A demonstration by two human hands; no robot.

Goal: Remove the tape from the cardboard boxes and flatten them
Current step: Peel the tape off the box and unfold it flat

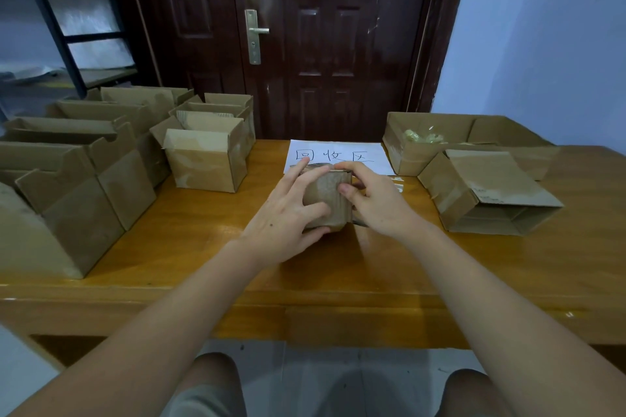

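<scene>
Box [327, 201], small and taped, stands mid-bench gripped by the left hand [288, 217] while the right hand [369, 200] pinches its top edge; steadying it firmly and peeling tape slowly along the seam looks wisest.

Two bare forearms are seen reaching in from the lower corners, with no sleeves, watches, rings or bracelets worn on them. The left hand [288, 213] is marked by a small dark mole on its back, near the middle. The right hand [376, 200] is unmarked, and its fingernails are kept short. Below the table edge, both knees are left bare, and light grey shorts are worn, visible at the bottom edge of the view.
</scene>
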